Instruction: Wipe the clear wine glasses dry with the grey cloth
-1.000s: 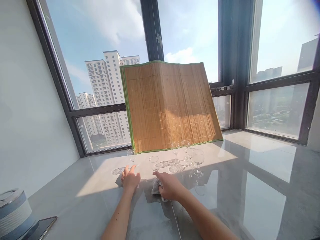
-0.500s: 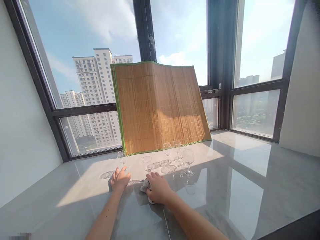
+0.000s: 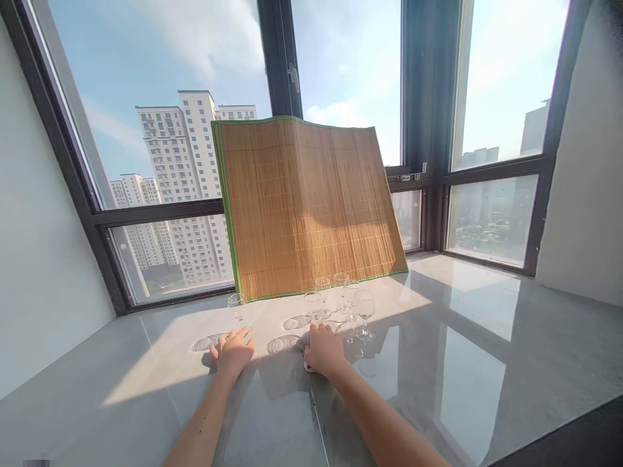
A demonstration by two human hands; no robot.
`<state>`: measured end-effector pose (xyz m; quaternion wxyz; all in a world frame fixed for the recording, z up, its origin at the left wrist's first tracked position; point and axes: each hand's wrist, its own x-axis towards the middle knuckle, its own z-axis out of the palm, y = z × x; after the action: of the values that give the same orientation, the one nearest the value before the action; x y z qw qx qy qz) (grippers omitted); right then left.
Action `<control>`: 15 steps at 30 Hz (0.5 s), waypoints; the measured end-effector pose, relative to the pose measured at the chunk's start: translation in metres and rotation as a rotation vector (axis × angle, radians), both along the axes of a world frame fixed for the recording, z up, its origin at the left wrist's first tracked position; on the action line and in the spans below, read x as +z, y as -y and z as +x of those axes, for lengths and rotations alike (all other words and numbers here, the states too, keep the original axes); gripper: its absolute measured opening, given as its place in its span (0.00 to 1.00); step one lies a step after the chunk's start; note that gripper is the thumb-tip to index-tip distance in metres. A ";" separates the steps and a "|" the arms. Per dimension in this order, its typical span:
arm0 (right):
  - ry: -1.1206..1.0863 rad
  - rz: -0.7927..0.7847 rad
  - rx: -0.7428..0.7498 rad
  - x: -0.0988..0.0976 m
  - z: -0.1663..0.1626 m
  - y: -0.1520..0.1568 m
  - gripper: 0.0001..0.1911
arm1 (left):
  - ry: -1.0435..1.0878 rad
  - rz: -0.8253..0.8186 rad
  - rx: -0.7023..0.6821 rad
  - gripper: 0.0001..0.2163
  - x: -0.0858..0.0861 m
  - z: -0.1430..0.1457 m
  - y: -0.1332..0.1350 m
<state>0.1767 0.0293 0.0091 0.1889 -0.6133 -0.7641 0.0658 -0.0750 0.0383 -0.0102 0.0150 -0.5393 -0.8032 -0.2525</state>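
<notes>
My left hand [image 3: 233,350] rests low over the grey stone sill, fingers spread, just in front of a clear wine glass [image 3: 236,306]; whether it touches the glass's foot I cannot tell. My right hand [image 3: 325,349] has its fingers curled round a bunched grey cloth [image 3: 307,367], mostly hidden beneath the palm. Right beyond those fingers rises the bowl of a second wine glass [image 3: 313,299]; its stem and foot are hidden by the hand. Several more clear glasses stand close by, among them one upright at the right [image 3: 364,310].
A folded bamboo mat [image 3: 311,207] with green edging leans against the windows behind the glasses. Dark window frames [image 3: 428,130] and white walls [image 3: 43,227] enclose the polished stone sill [image 3: 399,402]. Glass shadows and window reflections lie across it.
My right hand has shifted right and away from me with the cloth, and the wine glass at its fingertips has moved the same way, nearer the cluster. My left hand has barely moved.
</notes>
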 end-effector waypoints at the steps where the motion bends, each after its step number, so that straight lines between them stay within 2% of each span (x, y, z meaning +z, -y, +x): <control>1: 0.001 -0.001 -0.010 -0.001 0.002 -0.004 0.24 | -0.011 0.018 -0.001 0.12 0.001 0.002 0.002; 5: -0.014 0.011 -0.049 -0.004 0.008 -0.016 0.24 | -0.063 0.044 0.046 0.10 0.006 0.007 0.008; 9: -0.025 0.009 -0.103 -0.004 0.013 -0.021 0.21 | -0.038 0.086 0.109 0.08 0.006 0.000 0.005; 12: -0.023 0.010 -0.129 -0.004 0.015 -0.023 0.20 | 0.038 0.129 0.118 0.18 0.003 -0.010 -0.004; 15: -0.025 0.003 -0.153 -0.003 0.016 -0.023 0.21 | 0.138 0.112 0.065 0.25 -0.001 -0.018 -0.014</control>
<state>0.1930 0.0524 0.0064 0.2039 -0.6688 -0.7126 0.0577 -0.0929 0.0518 -0.0113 -0.0018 -0.4926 -0.8040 -0.3331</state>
